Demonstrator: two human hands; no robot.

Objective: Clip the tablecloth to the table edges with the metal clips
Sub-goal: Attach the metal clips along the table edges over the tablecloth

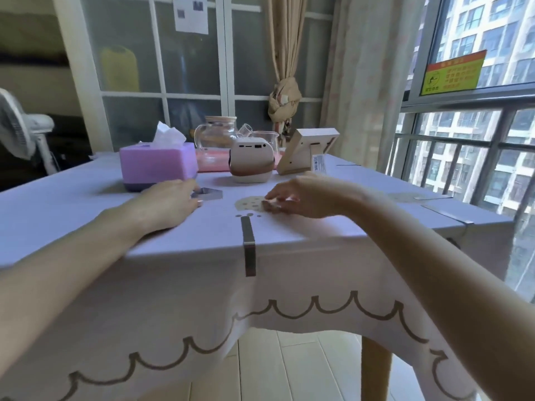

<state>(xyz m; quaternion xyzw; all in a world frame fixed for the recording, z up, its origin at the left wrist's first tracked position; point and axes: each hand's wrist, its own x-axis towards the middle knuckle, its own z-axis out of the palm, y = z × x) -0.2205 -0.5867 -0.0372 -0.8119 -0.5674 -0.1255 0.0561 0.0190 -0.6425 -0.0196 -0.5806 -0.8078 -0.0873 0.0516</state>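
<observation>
Resting left hand (168, 202) beside loose clip (210, 194), front-edge clip (249, 247) seated

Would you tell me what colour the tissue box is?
The square tissue box is lilac with a darker purple base, shown best in the head view.

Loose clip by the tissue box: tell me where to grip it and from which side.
Pinch the clip across its two strips at the left end, coming from the left with the left hand, which lies beside it. It seems to lie on its side, strips upright.
</observation>
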